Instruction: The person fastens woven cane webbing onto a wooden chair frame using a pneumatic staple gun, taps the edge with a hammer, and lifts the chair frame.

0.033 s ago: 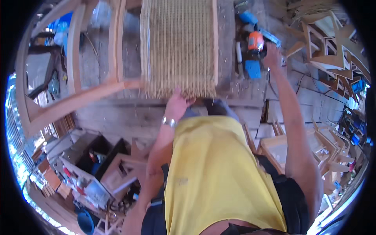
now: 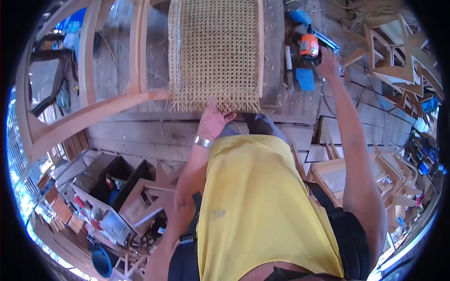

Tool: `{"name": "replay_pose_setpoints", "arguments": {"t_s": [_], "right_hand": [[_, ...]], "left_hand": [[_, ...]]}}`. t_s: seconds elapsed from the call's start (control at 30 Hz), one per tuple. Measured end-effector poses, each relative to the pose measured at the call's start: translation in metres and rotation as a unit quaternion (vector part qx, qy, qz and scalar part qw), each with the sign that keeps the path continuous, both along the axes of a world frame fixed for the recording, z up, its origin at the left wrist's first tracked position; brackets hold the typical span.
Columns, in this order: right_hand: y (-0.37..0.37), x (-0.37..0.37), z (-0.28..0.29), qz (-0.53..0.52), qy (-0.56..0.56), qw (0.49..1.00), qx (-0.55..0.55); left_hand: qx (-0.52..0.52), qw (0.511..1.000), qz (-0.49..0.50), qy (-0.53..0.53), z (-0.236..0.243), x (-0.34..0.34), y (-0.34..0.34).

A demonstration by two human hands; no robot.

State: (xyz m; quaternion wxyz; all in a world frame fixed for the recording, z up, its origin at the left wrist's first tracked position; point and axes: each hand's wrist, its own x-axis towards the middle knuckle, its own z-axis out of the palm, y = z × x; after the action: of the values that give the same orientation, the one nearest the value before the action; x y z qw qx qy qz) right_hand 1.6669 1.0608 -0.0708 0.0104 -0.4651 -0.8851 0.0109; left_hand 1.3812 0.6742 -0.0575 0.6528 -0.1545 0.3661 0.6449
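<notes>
A sheet of woven cane webbing (image 2: 214, 54) with a frayed lower edge lies on a wooden work surface (image 2: 269, 61). My left hand (image 2: 213, 119), silver band on the wrist, touches that edge with fingers apart. My right hand (image 2: 330, 63) reaches beside an orange-and-black object (image 2: 309, 47) and a long metallic tool (image 2: 326, 40), its fingers extended; whether it touches them is unclear. Near it lie blue pieces (image 2: 304, 78) and a white cylinder (image 2: 288, 58).
A pale wooden frame (image 2: 87, 56) stands at the left, joined to a long rail. Chair frames (image 2: 389, 51) are stacked at upper right, more (image 2: 342, 180) at lower right. A dark metal box (image 2: 112, 178), wood pieces and a blue bucket (image 2: 101, 260) sit at lower left.
Both my hands have shifted slightly upward in the picture, the right one also a little rightward. The webbing's frayed edge now appears slightly higher.
</notes>
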Motion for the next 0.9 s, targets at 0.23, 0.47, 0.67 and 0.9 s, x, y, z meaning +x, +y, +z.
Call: {"name": "replay_pose_setpoints", "arguments": {"t_s": [0.23,0.47,0.67,0.9], "right_hand": [[0.041,0.0,-0.022,0.015,-0.036,0.99,-0.135],[0.035,0.003,0.021,-0.063,0.001,0.987,-0.149],[0.003,0.066,0.078,0.016,0.05,0.993,-0.108],[-0.068,0.014,0.11,-0.278,0.315,0.838,-0.348]], "left_hand": [[0.01,0.996,-0.066,0.05,0.01,-0.005,0.009],[0.024,0.986,-0.125,0.106,-0.021,-0.008,-0.015],[0.128,0.979,-0.127,0.099,-0.016,-0.014,-0.012],[0.046,0.964,-0.254,0.068,0.0,-0.02,-0.005]]}}
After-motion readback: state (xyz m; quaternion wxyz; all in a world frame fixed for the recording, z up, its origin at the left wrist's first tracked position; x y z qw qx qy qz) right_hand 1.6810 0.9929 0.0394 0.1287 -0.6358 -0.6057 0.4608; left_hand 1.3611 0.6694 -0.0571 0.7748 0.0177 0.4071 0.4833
